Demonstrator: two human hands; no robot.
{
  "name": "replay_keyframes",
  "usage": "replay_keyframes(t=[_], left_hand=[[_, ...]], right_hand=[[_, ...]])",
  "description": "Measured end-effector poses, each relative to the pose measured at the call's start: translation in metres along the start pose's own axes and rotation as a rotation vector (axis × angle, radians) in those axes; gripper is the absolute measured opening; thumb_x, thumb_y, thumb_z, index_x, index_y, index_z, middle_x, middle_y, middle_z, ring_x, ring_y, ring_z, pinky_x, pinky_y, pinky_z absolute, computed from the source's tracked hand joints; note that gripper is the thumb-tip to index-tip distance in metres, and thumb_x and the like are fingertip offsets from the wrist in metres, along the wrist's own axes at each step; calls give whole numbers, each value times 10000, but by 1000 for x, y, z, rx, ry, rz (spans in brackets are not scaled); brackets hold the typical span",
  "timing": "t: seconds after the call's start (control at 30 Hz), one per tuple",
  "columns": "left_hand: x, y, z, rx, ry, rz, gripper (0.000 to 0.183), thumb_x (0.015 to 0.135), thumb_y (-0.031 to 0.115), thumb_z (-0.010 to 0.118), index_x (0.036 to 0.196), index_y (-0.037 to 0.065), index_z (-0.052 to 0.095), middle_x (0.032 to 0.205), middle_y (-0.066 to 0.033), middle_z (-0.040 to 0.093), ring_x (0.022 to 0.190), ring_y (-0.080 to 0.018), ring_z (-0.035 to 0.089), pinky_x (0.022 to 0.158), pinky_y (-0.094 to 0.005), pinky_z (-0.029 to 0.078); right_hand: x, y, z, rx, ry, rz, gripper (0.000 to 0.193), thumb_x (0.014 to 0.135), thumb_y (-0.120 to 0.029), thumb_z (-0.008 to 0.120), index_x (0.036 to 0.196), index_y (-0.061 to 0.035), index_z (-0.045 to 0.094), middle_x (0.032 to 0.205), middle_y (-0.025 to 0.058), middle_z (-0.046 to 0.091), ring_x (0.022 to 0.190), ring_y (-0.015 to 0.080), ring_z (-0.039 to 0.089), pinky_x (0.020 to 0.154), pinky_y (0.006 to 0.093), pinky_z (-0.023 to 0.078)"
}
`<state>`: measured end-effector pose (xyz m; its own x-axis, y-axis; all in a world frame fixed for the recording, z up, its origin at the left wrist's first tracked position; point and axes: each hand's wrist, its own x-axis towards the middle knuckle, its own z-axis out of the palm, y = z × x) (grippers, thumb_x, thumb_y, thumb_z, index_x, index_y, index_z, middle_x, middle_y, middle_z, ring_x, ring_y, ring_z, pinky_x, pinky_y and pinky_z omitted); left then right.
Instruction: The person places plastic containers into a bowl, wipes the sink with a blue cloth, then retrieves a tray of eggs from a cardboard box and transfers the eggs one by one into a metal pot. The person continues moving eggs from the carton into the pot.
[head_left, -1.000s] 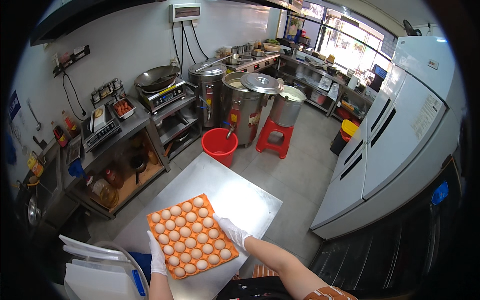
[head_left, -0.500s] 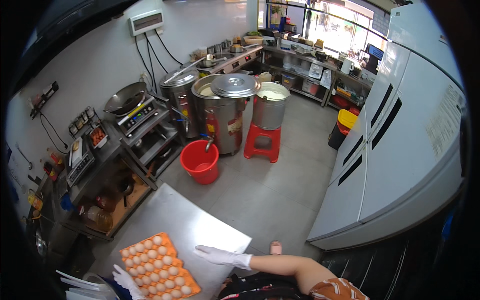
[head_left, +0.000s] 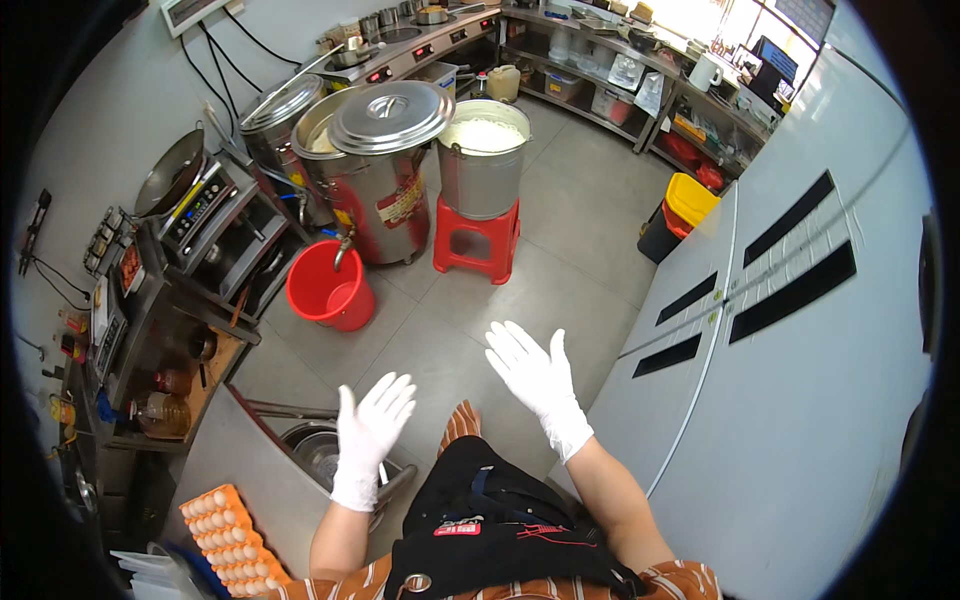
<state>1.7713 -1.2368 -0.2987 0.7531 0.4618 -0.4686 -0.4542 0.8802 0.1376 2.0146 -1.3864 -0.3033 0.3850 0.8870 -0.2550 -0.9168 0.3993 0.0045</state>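
Both my hands are raised in front of me in white gloves, palms up and holding nothing. My left hand [head_left: 375,425] has its fingers stretched out, beside the edge of the steel table [head_left: 235,450]. Farther right and higher, my right hand [head_left: 530,370] is spread over the grey floor, thumb apart from the fingers. An orange egg tray [head_left: 262,553] with several rows of eggs lies on the table at the lower left, away from both hands. Steel basins [head_left: 318,455] show below the table edge, partly hidden by my left hand. I wear a black apron [head_left: 480,510].
A red bucket [head_left: 350,312] stands on the floor under the tap of a large steel drum [head_left: 405,235]. A steel pot [head_left: 485,185] sits on a red stool [head_left: 507,240]. White fridge doors [head_left: 780,420] line the right, near a yellow-lidded bin [head_left: 690,205]. Steel shelving [head_left: 150,330] is at left.
Both hands have left the table and the egg tray's side, rising to the middle with palms turned up. The view has shifted right, so the tray now sits farther left.
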Motion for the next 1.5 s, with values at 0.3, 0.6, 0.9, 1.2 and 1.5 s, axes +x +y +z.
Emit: replay_keyframes(t=[0.3, 0.6, 0.9, 1.2, 1.5], left_hand=[[254, -74, 78, 395, -114, -241, 775, 944, 610, 356, 1384, -27, 373, 1413, -226, 424, 1309, -336, 418, 1086, -445, 344], [409, -120, 155, 1893, -440, -697, 466, 998, 377, 371, 1187, -1, 569, 1034, -154, 652, 1001, -243, 599, 913, -334, 451], [642, -194, 237, 1807, -209, -619, 456, 994, 367, 388, 1182, -5, 574, 1039, -157, 654, 999, -242, 602, 910, -332, 453], [817, -203, 307, 1703, -65, -528, 447, 989, 357, 406, 1178, -8, 579, 1043, -161, 655, 997, -241, 605, 907, -331, 456], [981, -155, 350, 1623, 73, -450, 437, 984, 347, 424, 1174, -12, 585, 1048, -164, 657, 996, -239, 608, 903, -330, 458]], right_hand=[[62, -160, -108, -1074, 576, 81, 547, 986, -462, 431, 1270, -6, 534, 1283, 144, 567, 1208, 258, 526, 1008, 399, 426], [79, -268, -247, -2191, 365, 207, 642, 946, -547, 410, 1378, -75, 459, 1483, 188, 335, 1398, 323, 264, 1150, 412, 216], [278, -489, -176, -1862, 340, 531, 670, 957, -552, 379, 1386, -42, 443, 1455, 171, 393, 1372, 307, 326, 1142, 380, 229], [480, -618, -89, -2299, 133, 861, 588, 943, -498, 422, 1239, -11, 568, 1226, 210, 593, 1181, 369, 534, 1006, 442, 403], [689, -702, -41, -2301, 100, 710, 552, 942, -485, 429, 1153, -14, 625, 1167, 204, 623, 1127, 380, 557, 981, 433, 418]])
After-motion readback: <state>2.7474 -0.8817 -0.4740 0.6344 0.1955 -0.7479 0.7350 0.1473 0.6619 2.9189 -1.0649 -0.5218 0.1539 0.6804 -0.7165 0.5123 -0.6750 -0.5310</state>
